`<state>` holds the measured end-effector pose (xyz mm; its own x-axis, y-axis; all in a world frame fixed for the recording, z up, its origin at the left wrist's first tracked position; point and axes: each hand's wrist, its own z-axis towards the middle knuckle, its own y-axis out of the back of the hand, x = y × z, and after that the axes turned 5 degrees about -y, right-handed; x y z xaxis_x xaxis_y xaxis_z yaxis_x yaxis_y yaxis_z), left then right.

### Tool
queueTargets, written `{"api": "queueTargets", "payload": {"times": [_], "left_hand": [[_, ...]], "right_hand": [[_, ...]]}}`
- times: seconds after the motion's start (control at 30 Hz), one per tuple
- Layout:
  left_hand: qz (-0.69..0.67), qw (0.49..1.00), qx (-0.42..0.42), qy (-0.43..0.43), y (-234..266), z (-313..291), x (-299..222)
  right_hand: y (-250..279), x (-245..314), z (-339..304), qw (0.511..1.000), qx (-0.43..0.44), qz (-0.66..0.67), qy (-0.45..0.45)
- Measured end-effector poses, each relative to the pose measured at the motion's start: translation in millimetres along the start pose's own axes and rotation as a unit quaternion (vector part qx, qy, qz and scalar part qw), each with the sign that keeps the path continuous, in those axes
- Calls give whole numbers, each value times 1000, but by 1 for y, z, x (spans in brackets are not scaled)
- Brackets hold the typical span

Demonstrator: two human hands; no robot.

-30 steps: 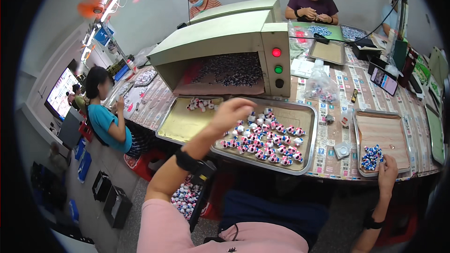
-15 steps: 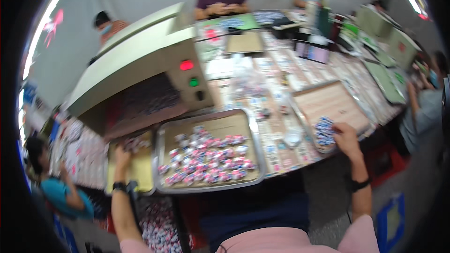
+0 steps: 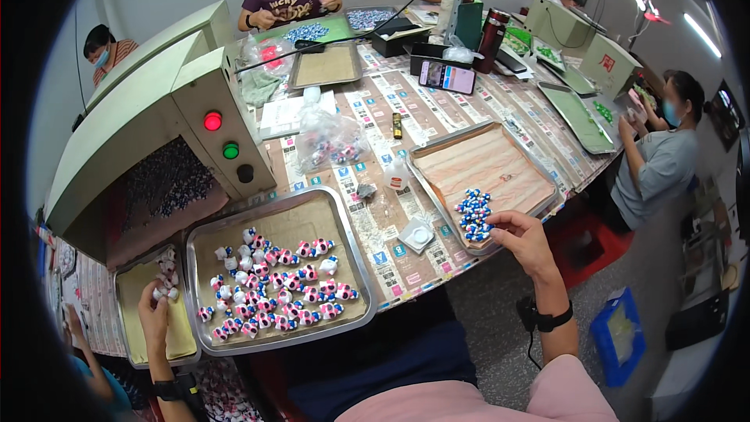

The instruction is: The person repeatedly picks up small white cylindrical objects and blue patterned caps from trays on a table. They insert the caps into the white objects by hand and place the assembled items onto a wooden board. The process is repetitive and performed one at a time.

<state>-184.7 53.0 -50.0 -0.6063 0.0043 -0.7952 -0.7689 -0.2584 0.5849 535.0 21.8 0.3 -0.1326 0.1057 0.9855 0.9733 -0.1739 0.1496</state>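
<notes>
My left hand (image 3: 154,317) reaches into a narrow yellow-lined tray (image 3: 134,336) at the left. Its curled fingers close on a small white-and-pink figure in a little cluster of figures (image 3: 167,270). At the right, my right hand (image 3: 525,246) pinches a small blue-and-white piece at the edge of a heap of blue-and-white pieces (image 3: 473,213). That heap lies at the near end of a metal tray (image 3: 516,160) lined with wood-patterned sheet. Between my hands, a larger metal tray (image 3: 367,297) holds many pink, white and blue figures (image 3: 273,285).
A beige machine (image 3: 148,101) with red and green lights stands at the left, small dark parts inside its opening. Beyond the trays are a plastic bag (image 3: 328,141), a small bottle (image 3: 397,173), a white dish (image 3: 416,234) and a phone (image 3: 447,76). Several people sit around the table.
My view has turned to the right, so the table and trays appear shifted left, and the picture is sharper. Both hands stay at the same trays, the right still beside the blue-and-white heap.
</notes>
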Motion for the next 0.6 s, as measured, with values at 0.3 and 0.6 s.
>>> {"api": "queueTargets", "payload": {"times": [0.3, 0.6], "left_hand": [[-527, 836, 40, 151, -61, -54, -142], [-745, 526, 311, 266, -204, -105, -247]], "right_hand": [[-35, 6, -18, 997, 71, 43, 10], [-58, 4, -27, 974, 171, 149, -25]]}}
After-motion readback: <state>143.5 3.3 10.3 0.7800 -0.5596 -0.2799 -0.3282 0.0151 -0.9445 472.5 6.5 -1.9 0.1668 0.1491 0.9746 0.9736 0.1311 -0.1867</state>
